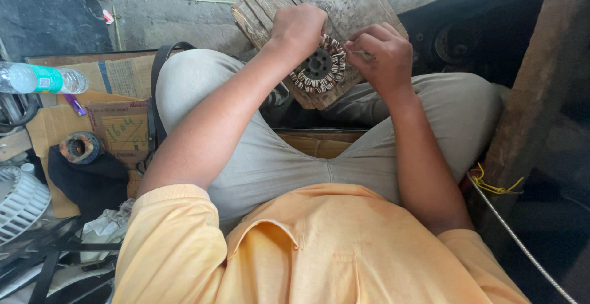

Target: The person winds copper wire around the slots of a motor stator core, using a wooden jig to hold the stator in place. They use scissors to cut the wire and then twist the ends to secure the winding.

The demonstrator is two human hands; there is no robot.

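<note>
Near the top centre of the frame, a round motor stator (318, 65) with striped wire coils around a dark hub lay on a worn wooden board (344, 0) that rested across the person's knees. The left hand (299, 28) was curled closed over the stator's upper left edge, pressing on it. The right hand (380, 55) had its fingers pinched tight at the stator's right rim; whether it gripped a wire or a small tool could not be told. At the left edge of the frame lay a clear plastic bottle (37, 78) on flattened cardboard (120, 126), with a white fan grille (18, 199) lower down. Yellow wire (495, 186) hung at the right.
</note>
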